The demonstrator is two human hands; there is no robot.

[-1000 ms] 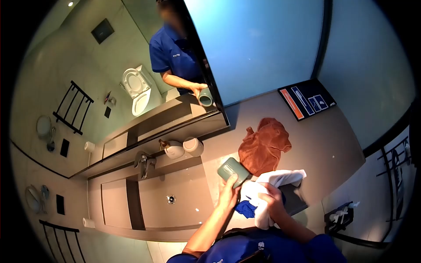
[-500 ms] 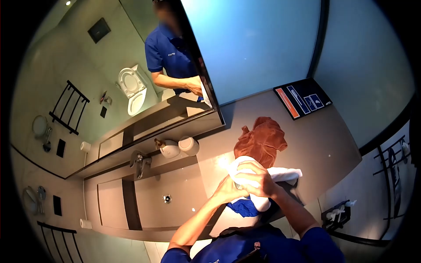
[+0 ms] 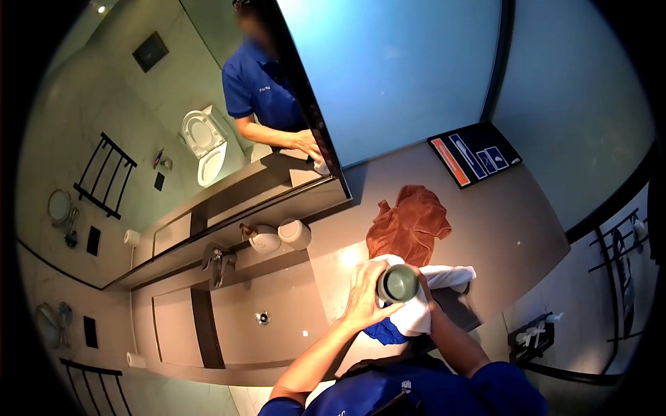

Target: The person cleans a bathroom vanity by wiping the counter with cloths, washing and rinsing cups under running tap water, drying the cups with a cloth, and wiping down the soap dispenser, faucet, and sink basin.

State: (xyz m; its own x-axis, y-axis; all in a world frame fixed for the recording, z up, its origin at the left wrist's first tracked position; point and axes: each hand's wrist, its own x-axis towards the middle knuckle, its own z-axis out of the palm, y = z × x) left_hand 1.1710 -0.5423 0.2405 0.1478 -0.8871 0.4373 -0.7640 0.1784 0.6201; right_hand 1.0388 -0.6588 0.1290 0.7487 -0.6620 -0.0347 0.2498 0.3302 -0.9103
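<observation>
A green cup (image 3: 400, 283) faces me with its round opening, held above the counter near its front edge. My left hand (image 3: 363, 296) wraps round the cup's left side. Behind and to the right of the cup, my right hand (image 3: 424, 288) presses a white cloth (image 3: 414, 315) against it; most of its fingers are hidden. One end of the cloth reaches out to the right. Beneath the hands lies a blue cloth (image 3: 386, 333). Just beyond the cup, a crumpled brown cloth (image 3: 409, 223) rests on the counter.
To the left is a sink (image 3: 267, 312) with a faucet (image 3: 218, 265). A soap dispenser (image 3: 264, 240) and a white cup (image 3: 294, 234) stand behind it. A black tray (image 3: 474, 154) with packets lies at the back right. The mirror (image 3: 173, 139) runs along the back left.
The green cup has turned from lying sideways to showing its opening. The white cloth has come round it, and my right hand has moved from the cloth below up to the cup.
</observation>
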